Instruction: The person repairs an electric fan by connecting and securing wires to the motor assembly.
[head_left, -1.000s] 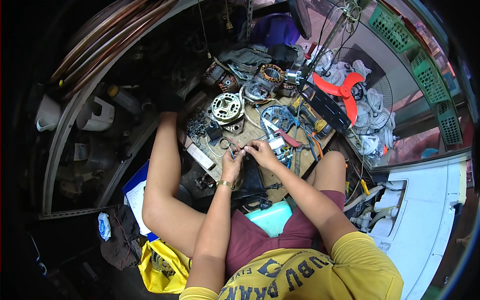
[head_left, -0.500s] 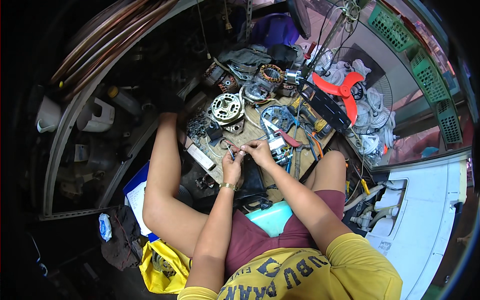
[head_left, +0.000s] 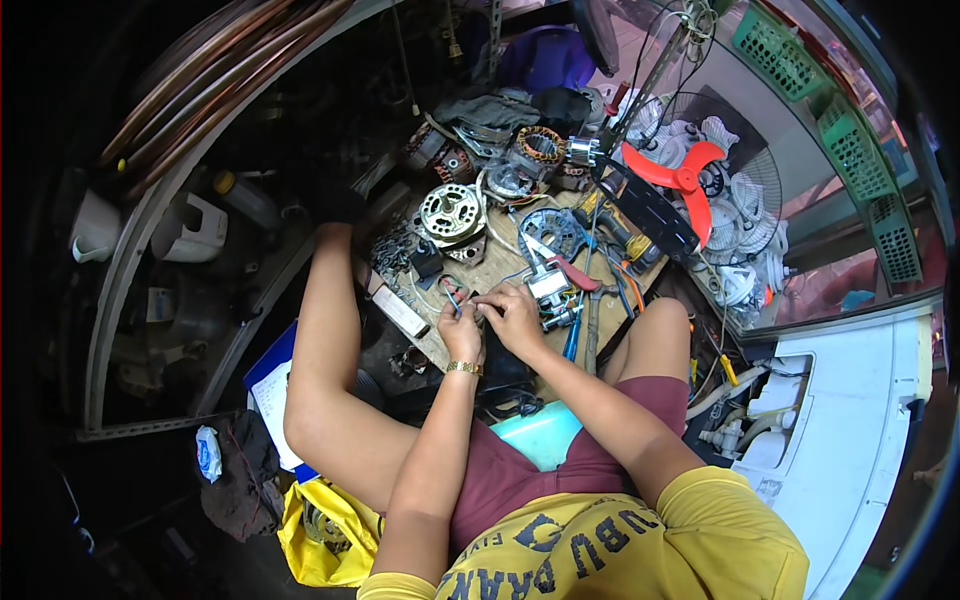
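Observation:
In front of me on the wooden board, my left hand (head_left: 463, 335) is closed in a pinch on thin coloured wires (head_left: 453, 295), whose red, white and blue strands stick out past the fingers. My right hand (head_left: 513, 318) touches it from the right, fingertips pinched together at the same wires; the exact spot between them is hidden. Just right of the hands lies a small silver part with wires (head_left: 549, 286), beside a red-handled tool (head_left: 573, 274). Beyond the left hand are a black block (head_left: 427, 263) and a round metal motor (head_left: 451, 212).
A long white box (head_left: 400, 312) and scattered small hardware (head_left: 393, 256) lie left of my hands. A yellow drill (head_left: 627, 238), a blue-handled tool (head_left: 572, 340) and a red fan blade (head_left: 688, 180) are to the right. A copper-wound stator (head_left: 541, 145) sits at the back.
My right fingertips have shifted slightly left and down, closer against the left hand. The left wrist has turned a little and moved right. Both hands keep their pinch.

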